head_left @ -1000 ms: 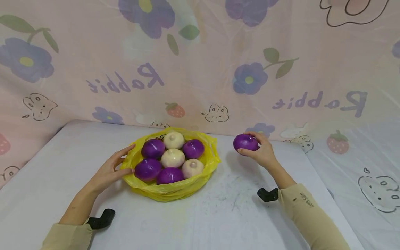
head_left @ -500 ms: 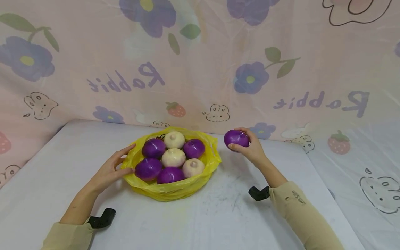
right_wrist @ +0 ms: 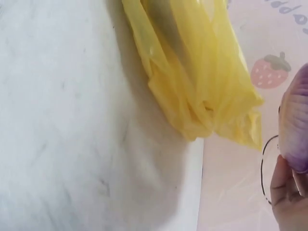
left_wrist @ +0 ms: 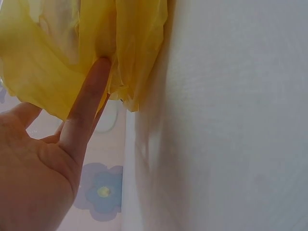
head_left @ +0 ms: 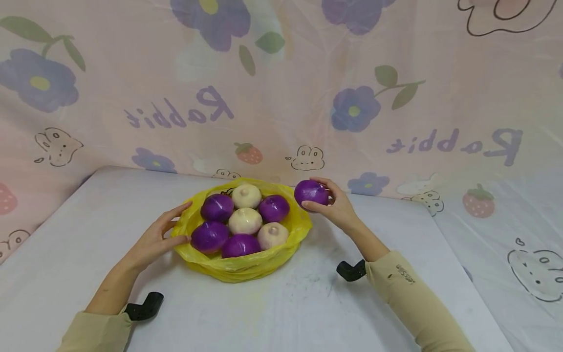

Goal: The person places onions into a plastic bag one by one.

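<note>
Now right hand [head_left: 336, 208] grips purple onion [head_left: 311, 192] — stem end facing upward, beside yellow bag [head_left: 246, 266]

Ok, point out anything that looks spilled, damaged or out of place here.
Nothing stands out. Seven onions sit neatly in the yellow bag; the right hand holds a purple onion at its rim, the left hand steadies the other side. Only faint scuff marks on the table.

The backdrop cloth [head_left: 281, 98] bears the word "Rabbit", mirrored, twice.
</note>
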Tool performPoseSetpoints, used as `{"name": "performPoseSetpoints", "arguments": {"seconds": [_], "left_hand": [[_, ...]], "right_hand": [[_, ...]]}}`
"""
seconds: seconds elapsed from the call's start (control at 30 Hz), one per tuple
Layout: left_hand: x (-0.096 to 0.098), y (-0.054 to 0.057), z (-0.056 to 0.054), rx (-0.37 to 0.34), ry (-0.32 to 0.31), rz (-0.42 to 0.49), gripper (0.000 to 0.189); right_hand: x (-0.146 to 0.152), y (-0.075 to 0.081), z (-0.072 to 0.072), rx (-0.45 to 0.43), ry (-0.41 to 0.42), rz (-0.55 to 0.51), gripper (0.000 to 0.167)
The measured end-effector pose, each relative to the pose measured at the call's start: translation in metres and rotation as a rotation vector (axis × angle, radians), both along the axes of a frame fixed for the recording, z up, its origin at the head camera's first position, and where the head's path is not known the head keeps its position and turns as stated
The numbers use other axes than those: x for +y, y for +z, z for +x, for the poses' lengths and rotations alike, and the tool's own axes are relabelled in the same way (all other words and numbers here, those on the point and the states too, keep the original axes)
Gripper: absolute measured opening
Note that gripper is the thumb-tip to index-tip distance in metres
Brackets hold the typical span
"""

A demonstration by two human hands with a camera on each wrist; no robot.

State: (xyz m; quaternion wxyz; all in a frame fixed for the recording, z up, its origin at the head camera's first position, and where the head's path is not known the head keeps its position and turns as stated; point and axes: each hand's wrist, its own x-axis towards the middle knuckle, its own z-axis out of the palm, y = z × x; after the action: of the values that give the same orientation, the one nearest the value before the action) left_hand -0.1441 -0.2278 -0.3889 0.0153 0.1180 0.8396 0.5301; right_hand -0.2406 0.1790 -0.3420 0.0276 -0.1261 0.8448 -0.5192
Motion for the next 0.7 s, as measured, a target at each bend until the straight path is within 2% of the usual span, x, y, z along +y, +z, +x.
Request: {"name": "performPoseSetpoints", "arguments": {"seconds": [0.27, 0.43, 0.7], "left_hand": [[-0.001, -0.001, 0.001, 0.002, 0.000, 0.004, 0.076], [-0.001, -0.001, 0.002, -0.002, 0.009, 0.003, 0.076], [0.001, 0.000, 0.001, 0.017, 0.007, 0.009, 0.075]], "right_hand": [[-0.016, -0.005, -0.002, 0.053, 0.098, 0.019, 0.067], [-0.027, -0.005, -0.001, 0.042, 0.159, 0.048, 0.071], [-0.044, -0.003, 0.001, 0.033, 0.212, 0.091, 0.074]]}}
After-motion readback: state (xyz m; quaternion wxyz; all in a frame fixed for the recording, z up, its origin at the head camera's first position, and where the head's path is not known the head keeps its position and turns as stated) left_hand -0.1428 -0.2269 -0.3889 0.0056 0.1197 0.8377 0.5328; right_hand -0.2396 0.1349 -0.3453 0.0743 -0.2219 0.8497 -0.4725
